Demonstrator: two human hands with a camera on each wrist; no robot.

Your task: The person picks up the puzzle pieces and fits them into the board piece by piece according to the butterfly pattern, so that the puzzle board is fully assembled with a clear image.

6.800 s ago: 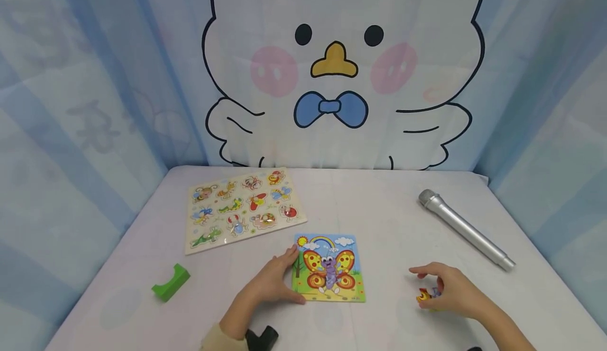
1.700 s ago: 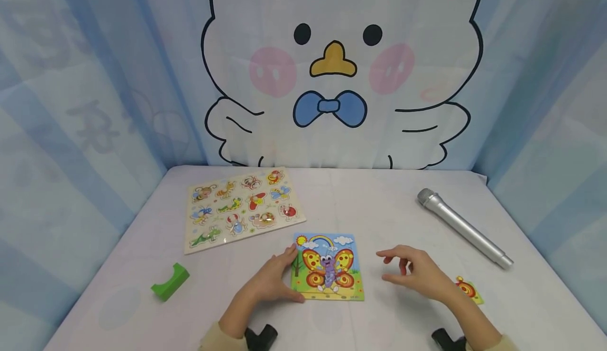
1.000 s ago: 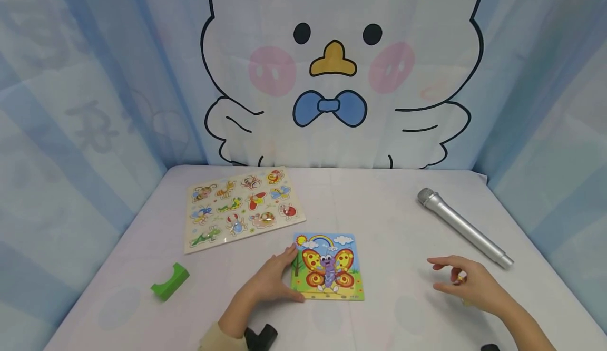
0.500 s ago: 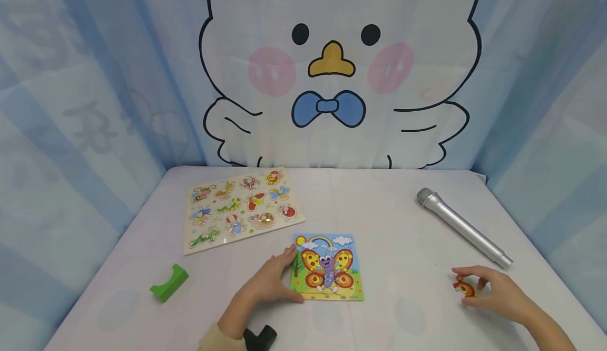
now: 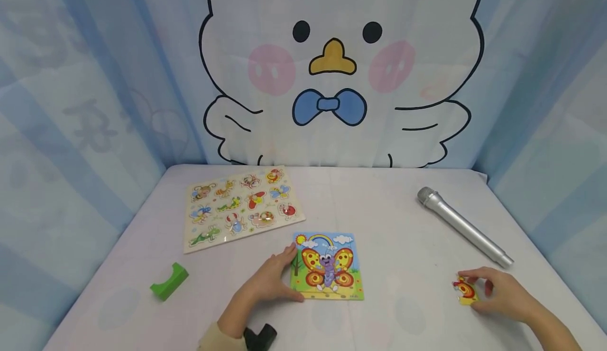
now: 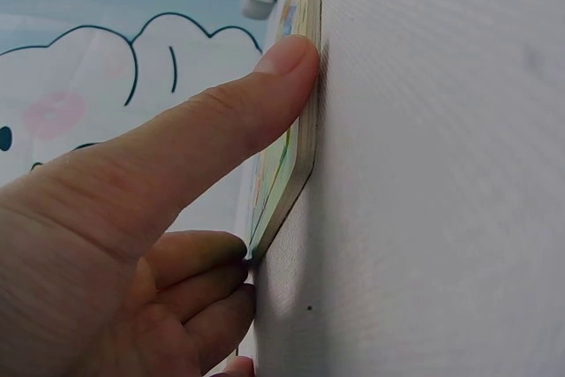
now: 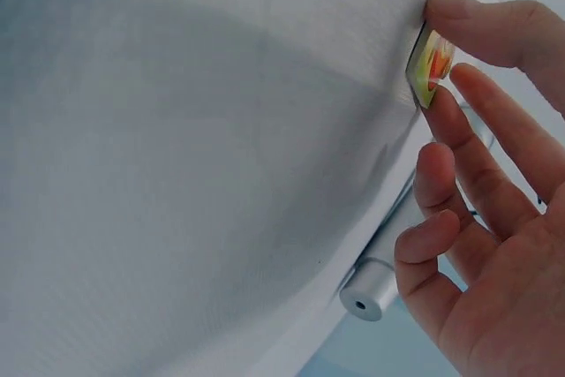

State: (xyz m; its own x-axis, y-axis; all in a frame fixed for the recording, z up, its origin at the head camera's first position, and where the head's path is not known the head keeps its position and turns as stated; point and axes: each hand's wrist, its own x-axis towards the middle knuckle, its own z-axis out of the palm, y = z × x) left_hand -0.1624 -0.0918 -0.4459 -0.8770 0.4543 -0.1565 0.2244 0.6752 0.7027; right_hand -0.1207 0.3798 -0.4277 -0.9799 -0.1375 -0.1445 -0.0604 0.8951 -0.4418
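Note:
My left hand holds the lower left corner of a square butterfly jigsaw puzzle lying flat on the table. In the left wrist view, the thumb presses the puzzle's edge, while several curled fingers sit at the adjoining side. Over at the right, my right hand pinches a small puzzle piece, yellow with a red-orange spiral, between thumb and fingers. The right wrist view shows that piece edge-on, close to the tabletop; its other fingers are loosely curled and hold nothing.
An insect peg puzzle board lies at the back left, with a green arched block in front of it. A silver toy microphone lies slanted behind my right hand. A printed curtain hangs behind the table.
My right hand has moved from beside the butterfly puzzle rightward to the spiral piece on the table and taken hold of it. The left hand has stayed on the puzzle.

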